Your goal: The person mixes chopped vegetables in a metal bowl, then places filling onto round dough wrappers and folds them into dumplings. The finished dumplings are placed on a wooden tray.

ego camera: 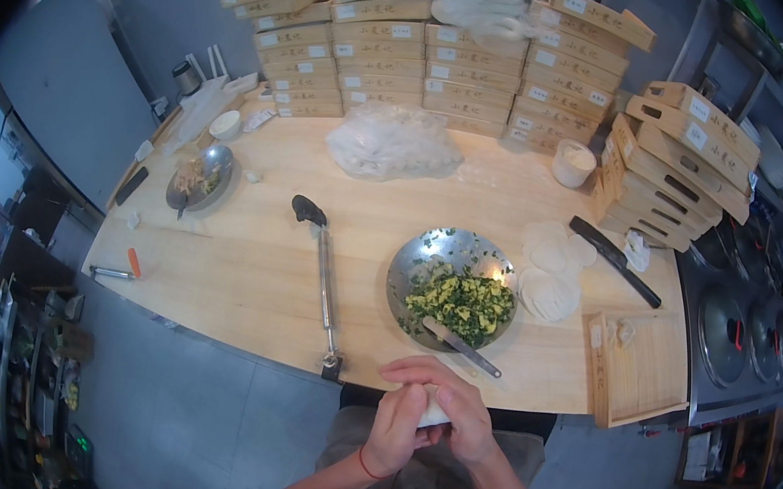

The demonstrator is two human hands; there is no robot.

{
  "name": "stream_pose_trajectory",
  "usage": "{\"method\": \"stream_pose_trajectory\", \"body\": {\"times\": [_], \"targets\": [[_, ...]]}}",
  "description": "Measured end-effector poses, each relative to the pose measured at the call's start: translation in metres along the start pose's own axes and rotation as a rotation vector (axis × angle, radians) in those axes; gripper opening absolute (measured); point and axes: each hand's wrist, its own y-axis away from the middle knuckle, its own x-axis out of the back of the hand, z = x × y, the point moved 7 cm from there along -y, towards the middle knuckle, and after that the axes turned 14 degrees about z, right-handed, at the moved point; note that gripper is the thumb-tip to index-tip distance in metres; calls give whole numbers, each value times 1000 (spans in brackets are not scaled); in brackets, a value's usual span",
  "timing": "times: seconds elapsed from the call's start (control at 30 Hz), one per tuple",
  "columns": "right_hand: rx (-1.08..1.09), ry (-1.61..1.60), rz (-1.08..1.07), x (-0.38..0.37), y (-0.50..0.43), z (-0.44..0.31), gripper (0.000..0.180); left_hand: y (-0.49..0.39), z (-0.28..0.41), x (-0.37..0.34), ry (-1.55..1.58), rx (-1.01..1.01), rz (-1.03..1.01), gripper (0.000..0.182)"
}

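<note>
Both hands meet just past the table's near edge, over my apron. A white dough piece, likely a filled wrapper, is cupped between them. My left hand presses it from the left with the thumb on top. My right hand curls over it from the right; the fingers hide most of it. Beyond the hands stands a metal bowl holding chopped greens and yellow egg-like bits. A flat metal spatula leans across its near rim. Round dough wrappers lie in overlapping piles right of the bowl.
A metal rod with a black grip is clamped at the near edge. A wooden tray sits right, below a black knife-like tool. Stacked wooden trays, a plastic-bagged bundle and a smaller filled bowl stand farther back.
</note>
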Motion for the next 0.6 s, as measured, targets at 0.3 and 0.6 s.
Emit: {"method": "stream_pose_trajectory", "body": {"times": [0.3, 0.6], "targets": [[49, 31, 82, 3, 1, -5, 42, -6, -6, 6, -176, -275, 255, 34], [269, 135, 251, 8, 3, -1, 48, -10, 4, -10, -261, -583, 123, 36]]}}
